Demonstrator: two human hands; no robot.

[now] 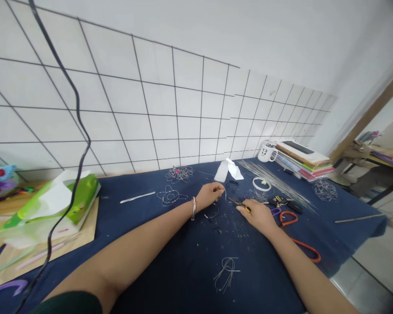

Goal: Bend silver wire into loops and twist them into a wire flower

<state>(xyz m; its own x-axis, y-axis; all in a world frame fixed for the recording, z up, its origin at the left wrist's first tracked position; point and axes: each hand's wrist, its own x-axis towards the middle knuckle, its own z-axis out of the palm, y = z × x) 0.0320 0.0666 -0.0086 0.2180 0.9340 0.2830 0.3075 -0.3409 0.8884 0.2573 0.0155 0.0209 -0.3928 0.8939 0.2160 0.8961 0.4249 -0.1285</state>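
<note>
My left hand (210, 195), with a silver bangle at the wrist, is closed in a pinch on a thin wire (225, 192) whose curved end sticks out past the fingertips. In my right hand (258, 214) is a small pair of pliers (247, 209) with yellow handles; the dark jaws point left toward the wire, and they look apart from it. Most of the handles are hidden under the fingers. Just below my left hand lies a loop of thin wire (212, 214) on the dark blue cloth, among small scattered clippings.
Tangled wire pieces (179, 173), a bundle of straight wires (281, 183), a wire coil (262, 184) and red-handled scissors (288, 218) lie around. Bent wires (227, 272) are in front. A mug (267, 152) and stacked books (303, 157) stand back right; a tissue pack (75, 209) is left.
</note>
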